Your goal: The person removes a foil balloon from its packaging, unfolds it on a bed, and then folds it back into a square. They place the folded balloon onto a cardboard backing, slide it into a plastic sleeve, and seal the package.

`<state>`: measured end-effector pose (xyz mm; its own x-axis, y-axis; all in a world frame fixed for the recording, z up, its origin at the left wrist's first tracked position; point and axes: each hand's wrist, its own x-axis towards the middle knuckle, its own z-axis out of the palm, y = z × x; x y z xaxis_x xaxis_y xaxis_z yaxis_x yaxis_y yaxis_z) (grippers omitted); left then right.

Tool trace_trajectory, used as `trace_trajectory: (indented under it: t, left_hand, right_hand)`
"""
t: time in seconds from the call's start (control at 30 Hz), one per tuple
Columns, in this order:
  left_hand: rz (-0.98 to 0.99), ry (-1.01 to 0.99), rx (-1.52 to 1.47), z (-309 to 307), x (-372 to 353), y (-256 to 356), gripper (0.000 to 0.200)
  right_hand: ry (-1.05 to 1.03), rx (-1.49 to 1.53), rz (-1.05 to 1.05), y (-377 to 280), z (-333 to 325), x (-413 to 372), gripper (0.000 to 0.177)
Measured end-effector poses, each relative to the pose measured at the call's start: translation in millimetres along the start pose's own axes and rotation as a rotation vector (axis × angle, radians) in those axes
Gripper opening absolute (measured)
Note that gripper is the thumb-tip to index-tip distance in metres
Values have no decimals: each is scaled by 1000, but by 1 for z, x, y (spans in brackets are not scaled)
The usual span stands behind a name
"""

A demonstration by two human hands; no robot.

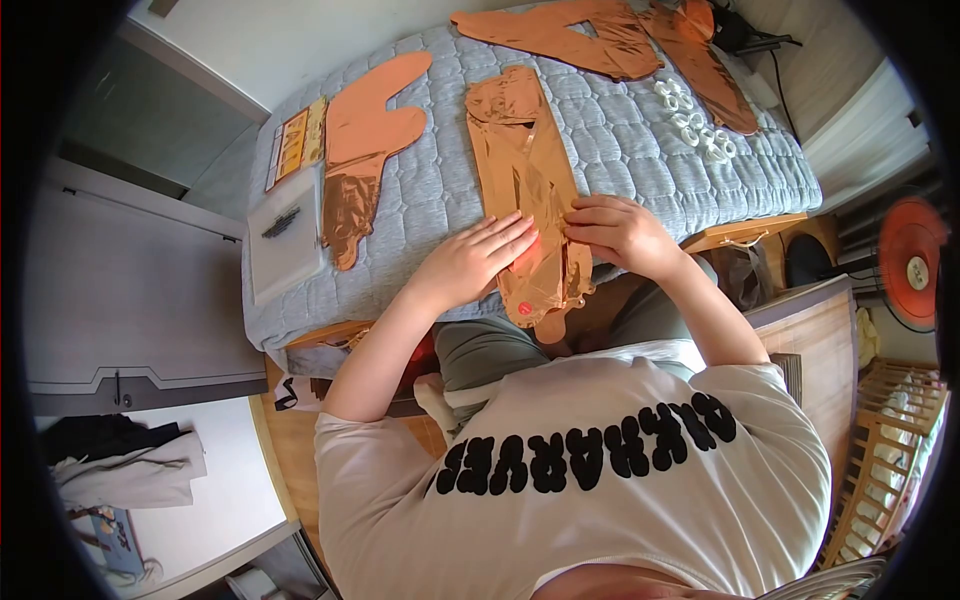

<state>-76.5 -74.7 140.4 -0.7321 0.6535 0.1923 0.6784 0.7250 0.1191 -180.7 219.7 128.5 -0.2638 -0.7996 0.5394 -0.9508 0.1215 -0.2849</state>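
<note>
A flat, copper-coloured foil balloon [520, 170] lies lengthwise on the quilted mattress, its near end hanging over the edge above my lap. The foil is creased and looks folded into a long strip. My left hand [478, 260] rests flat on its left side, fingers stretched across the foil. At the right edge my right hand [628, 236] grips the foil between bent fingers; the thumb is mostly hidden. A small red round mark [525, 309] shows near the balloon's lower end.
Another flat copper foil balloon [370, 130] lies left, beside a yellow-and-red packet [297, 145] and a pale sheet [285, 240] with dark thin items on it. More foil [590, 40] and several white rings [692, 122] lie at the far right. A red fan [912, 262] stands right.
</note>
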Motion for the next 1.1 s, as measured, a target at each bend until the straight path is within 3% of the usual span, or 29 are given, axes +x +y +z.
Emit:
trace_trajectory:
  t: [0.27, 0.33, 0.57, 0.67, 0.73, 0.77, 0.83, 0.9, 1.0, 1.03, 1.1]
  left_hand:
    - [-7, 26, 19, 3, 0, 2, 58]
    - [-10, 18, 30, 5, -1, 1, 57]
    - [-38, -5, -57, -2, 2, 2, 58]
    - [-60, -7, -230, -4, 4, -1, 61]
    - [-134, 142, -597, 5, 7, -7, 53]
    - [-134, 142, -598, 6, 7, -7, 53]
    - [-624, 43, -1086, 5, 7, -9, 36]
    - [-700, 46, -1131, 4, 10, -16, 26]
    - [-713, 392, -1089, 3, 24, -12, 25]
    - [-711, 392, -1089, 3, 25, -11, 25]
    - [-720, 439, -859, 1, 28, -10, 24]
  right_hand:
    - [33, -159, 0, -18, -5, 4, 47]
    - [19, -155, -84, -18, 0, 4, 52]
    - [-25, -71, -116, -14, 12, 8, 43]
    - [27, 48, -16, -12, 12, 10, 44]
    - [19, 285, 222, -12, 12, 15, 35]
    - [19, 284, 222, -13, 11, 18, 35]
    - [13, 227, 444, -15, 8, 27, 23]
    - [6, 237, 549, -17, 3, 38, 18]
    - [9, 502, 777, -9, 3, 49, 25]
    - [10, 501, 778, -2, 7, 50, 25]
    - [-44, 509, 858, 6, 10, 53, 27]
